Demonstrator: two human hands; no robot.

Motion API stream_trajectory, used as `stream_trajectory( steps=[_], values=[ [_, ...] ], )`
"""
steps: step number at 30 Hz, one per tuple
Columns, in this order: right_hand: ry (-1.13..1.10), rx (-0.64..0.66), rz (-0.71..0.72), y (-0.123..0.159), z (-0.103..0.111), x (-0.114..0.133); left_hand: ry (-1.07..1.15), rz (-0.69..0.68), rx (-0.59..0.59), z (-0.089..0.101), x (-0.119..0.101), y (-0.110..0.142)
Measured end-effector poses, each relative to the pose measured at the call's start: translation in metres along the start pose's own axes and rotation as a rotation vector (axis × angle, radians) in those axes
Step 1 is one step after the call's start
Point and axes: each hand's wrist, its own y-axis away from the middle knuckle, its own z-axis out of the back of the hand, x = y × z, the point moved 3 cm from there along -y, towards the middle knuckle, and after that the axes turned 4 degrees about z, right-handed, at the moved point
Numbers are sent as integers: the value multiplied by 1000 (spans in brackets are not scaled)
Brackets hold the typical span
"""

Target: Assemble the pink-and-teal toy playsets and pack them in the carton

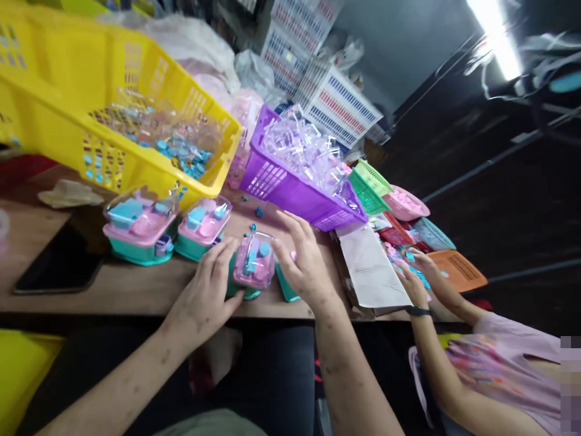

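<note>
My left hand (209, 284) and my right hand (303, 259) flank a small toy box (254, 264) with a teal base, pink tray and clear lid. The left fingers wrap its left side. The right hand rests against its right side with fingers curved, over a teal piece (285, 289). Two more finished toy boxes, one (140, 225) at the left and one (203, 226) beside it, stand on the wooden table (136, 284).
A yellow basket (113, 115) of small parts sits tilted at back left. A purple basket (290, 188) holds clear lids. Small green, pink and orange baskets lie right. A dark phone (61, 263) lies left. Another person's hands (415, 269) work at the right beside a paper sheet (372, 269).
</note>
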Motion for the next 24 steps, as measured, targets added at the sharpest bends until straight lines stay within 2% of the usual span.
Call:
stream_trajectory(
  steps=[2, 3, 5, 7, 9, 12, 14, 17, 20, 24],
  values=[
    [42, -95, -103, 8, 23, -31, 9, -39, -107, 5, -23, 7],
    [42, -99, -169, 14, 33, -48, 69, -79, -87, 1, -35, 11],
    [5, -15, -268, 24, 50, -78, 202, -128, 80, -22, -56, 21],
    [-3, 37, -282, 24, 71, -96, 236, -83, 216, -54, -68, 27],
    [40, -43, -263, 6, 98, -108, 202, 2, 254, -87, -72, 25],
    [146, -214, -247, -51, 133, -127, 177, 110, 267, -130, -68, 13],
    [204, -241, -230, -96, 139, -148, 189, 153, 275, -151, -61, 1],
    [114, -160, -286, -147, 127, -186, 231, 171, 284, -172, -47, -10],
    [27, -143, -311, -168, 119, -213, 284, 221, 245, -184, -35, -10],
    [-62, -243, -272, -172, 133, -217, 330, 246, 200, -193, -34, -2]
  ],
)
